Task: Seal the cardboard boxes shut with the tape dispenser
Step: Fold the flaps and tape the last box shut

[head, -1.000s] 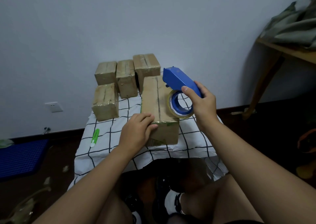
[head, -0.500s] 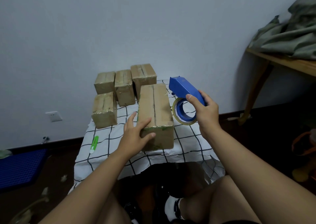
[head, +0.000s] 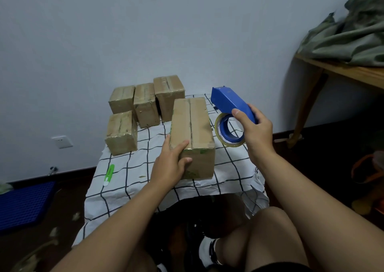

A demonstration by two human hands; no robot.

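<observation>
A long cardboard box (head: 192,124) lies on the checked tablecloth (head: 137,180), its taped seam running away from me. My left hand (head: 171,163) holds its near left corner, fingers on top and thumb on the front face. My right hand (head: 254,129) grips the blue tape dispenser (head: 230,103), held in the air just right of the box, with the tape roll (head: 229,130) hanging below it. Several smaller boxes stand behind and to the left: one at the front left (head: 121,132) and three in a back row (head: 145,104).
A green utility knife (head: 109,175) lies on the cloth at the left. A wooden table (head: 342,72) with green fabric stands at the right. A blue mat (head: 22,205) lies on the floor at the left. My knees are below the table edge.
The left hand has uncurled from the box's near top edge and shifted to its near left corner. The right hand with the dispenser has drawn away from the box to the right.
</observation>
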